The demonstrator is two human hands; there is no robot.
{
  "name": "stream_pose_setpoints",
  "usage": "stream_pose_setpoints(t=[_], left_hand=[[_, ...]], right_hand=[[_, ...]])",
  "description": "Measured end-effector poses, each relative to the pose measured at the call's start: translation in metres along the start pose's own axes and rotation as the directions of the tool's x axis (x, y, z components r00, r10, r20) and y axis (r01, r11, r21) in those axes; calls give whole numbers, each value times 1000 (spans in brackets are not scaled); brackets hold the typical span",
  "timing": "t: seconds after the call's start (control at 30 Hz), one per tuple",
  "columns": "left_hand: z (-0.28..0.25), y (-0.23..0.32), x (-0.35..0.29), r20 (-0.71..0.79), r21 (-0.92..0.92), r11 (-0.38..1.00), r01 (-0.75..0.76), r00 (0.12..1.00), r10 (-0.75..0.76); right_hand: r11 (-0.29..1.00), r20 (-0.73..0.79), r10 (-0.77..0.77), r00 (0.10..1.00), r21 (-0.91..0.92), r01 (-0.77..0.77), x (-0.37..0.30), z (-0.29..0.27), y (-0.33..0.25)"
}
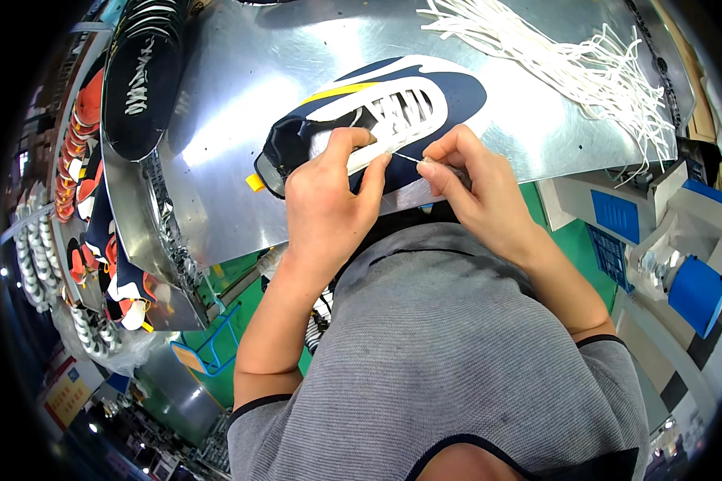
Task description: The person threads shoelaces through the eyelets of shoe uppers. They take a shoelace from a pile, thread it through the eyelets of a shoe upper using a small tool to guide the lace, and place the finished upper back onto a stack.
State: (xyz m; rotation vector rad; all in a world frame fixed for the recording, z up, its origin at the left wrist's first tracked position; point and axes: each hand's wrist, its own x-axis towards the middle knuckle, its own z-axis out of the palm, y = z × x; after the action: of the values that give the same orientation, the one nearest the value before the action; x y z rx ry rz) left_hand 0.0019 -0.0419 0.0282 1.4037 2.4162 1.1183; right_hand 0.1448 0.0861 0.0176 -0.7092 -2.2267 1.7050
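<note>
Lacing partly done, shoe at near table edge

Shoes point(96, 208) in orange, navy and white sit racked at far left, well apart from the work. Black sole point(143, 76) lies on a second steel tray just beside the table point(241, 120). Left hand point(329, 200) presses on the shoe point(393, 104), thumb and fingers closed down over the heel side of the upper, pinning it at the near edge. White lace point(405, 158) runs taut from under its fingertips to the right hand point(469, 172), which pinches the lace end between thumb and forefinger. Shoe is navy and white with a yellow stripe, toe pointing right; my read is several lace crossings are already in near the toe, and the eyelets nearest the hands are left. Spare laces point(569, 56) lie in a loose pile at the table's far right, clear of the shoe. Blue-and-white machine point(682, 272) stands at right below the table. Nothing blocks either hand
</note>
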Motion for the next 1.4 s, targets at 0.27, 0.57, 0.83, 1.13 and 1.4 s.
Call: stream_pose_setpoints(t=[0.27, 0.57, 0.83, 1.13, 1.4], left_hand=[[-1, -3, -4, 102, 53, 983, -174, 980, 168], [-32, 1, 6, 477, -219, 939, 265, 869, -134], [-53, -14, 54, 859, -218, 792, 570, 497, -121], [-44, -14, 36, 737, 248, 842, -479, 657, 156], [-56, -13, 9, 120, 254, 778, -574, 817, 564]], right_hand=[[993, 14, 118, 993, 4, -118, 21, 22, -1], [987, 189, 143, 972, -99, -126, 36, -61, -22], [992, -58, -115, 992, 44, 118, 65, -6, 15], [973, 37, -187, 982, -129, 190, 60, -7, 22], [942, -74, -288, 955, -201, 268, 55, -13, 17]])
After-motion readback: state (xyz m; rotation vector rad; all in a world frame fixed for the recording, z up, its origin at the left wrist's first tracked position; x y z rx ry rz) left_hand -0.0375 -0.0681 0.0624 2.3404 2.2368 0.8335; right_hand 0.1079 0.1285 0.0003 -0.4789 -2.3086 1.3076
